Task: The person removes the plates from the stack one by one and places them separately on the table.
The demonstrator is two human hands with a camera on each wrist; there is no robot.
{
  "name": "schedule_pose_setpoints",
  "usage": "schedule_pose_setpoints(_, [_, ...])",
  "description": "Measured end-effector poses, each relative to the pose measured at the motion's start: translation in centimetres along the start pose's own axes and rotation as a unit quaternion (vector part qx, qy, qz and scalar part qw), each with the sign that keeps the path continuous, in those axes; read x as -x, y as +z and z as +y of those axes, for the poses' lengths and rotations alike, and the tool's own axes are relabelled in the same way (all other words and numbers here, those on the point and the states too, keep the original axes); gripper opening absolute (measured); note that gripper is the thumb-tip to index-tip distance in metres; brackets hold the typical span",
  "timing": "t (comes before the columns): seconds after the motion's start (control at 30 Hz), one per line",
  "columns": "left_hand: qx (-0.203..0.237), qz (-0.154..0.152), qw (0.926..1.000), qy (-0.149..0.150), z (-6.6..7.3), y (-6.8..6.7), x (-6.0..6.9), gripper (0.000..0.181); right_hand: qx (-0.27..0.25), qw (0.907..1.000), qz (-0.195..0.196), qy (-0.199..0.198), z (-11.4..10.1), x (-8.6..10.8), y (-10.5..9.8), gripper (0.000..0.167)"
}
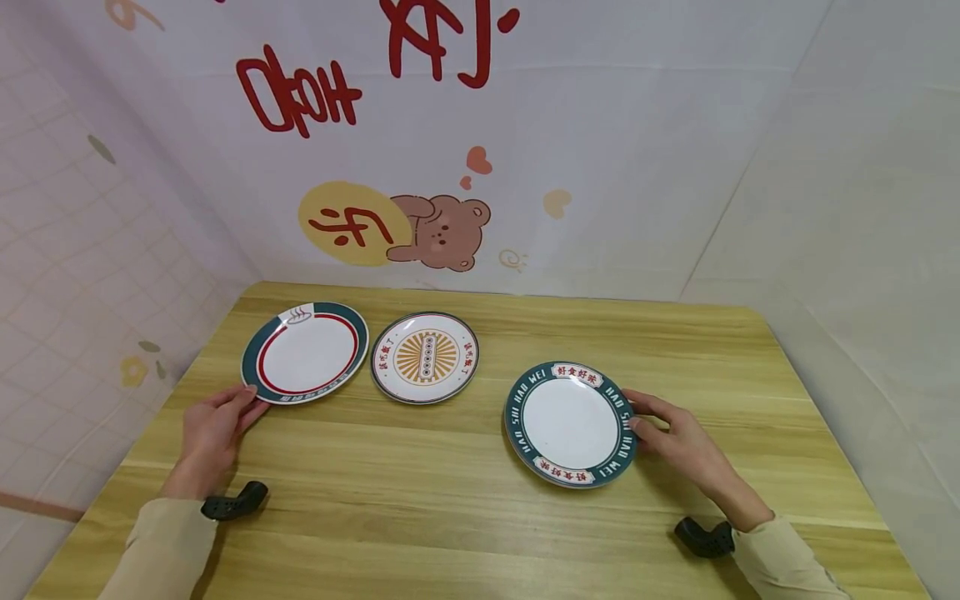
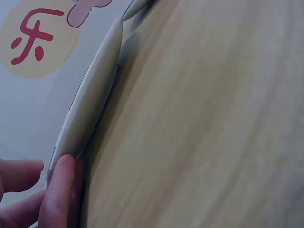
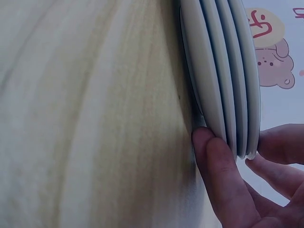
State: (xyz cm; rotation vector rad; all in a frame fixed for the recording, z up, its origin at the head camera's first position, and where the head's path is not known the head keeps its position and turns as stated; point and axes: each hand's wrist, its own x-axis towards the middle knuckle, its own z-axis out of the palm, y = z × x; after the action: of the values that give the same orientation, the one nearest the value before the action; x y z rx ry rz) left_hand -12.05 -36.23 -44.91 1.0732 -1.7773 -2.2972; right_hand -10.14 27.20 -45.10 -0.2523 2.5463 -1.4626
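While both arms reach forward over the wood-grain table (image 1: 420,517), each hand is gripping dishware at its rim. The left hand (image 1: 213,429) pinches the near left edge of a white plate with a green border and a red ring (image 1: 309,354), which is at the far left part of the table; its fingers are under the rim, as the left wrist view shows. The right hand (image 1: 686,450) grips the right edge of a plate stack (image 1: 572,423), thumb above and fingertips below. From the right wrist, four rims can be counted in this stack, and its top plate has a green border with the letters "HAO SHI HAO WEI". Between them, nearer to the left plate, lies a smaller white plate with an orange sunburst (image 1: 405,337), which no hand touches. Behind the table hangs a pale cloth (image 1: 637,142), printed with a brown bear (image 1: 450,237) and red characters.
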Motion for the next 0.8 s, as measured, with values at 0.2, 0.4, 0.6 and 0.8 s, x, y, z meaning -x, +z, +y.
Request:
schedule_pose_setpoints(0.2, [-0.018, -0.021, 0.999, 0.036, -0.2, 0.0, 0.7, 0.063, 0.008, 1.0, 0.001, 0.0, 0.0, 0.0, 0.1, 0.05])
schedule_pose_setpoints(0.4, [0.006, 0.008, 0.9963, 0.085, -0.6, 0.5, 1.6, 0.044, 0.019, 0.9998, 0.004, 0.003, 0.0, 0.0, 0.2, 0.052])
schedule_pose_setpoints(0.6, [-0.007, 0.061, 0.9904, 0.123, -0.9, 0.9, 2.2, 0.045, 0.021, 0.9998, 0.003, 0.004, -0.1, 0.1, 0.2, 0.053])
schedule_pose_setpoints(0.8, [-0.024, 0.081, 0.984, 0.157, -1.0, 1.5, 3.3, 0.045, 0.014, 0.9999, -0.001, 0.004, -0.3, 0.1, 0.3, 0.055])
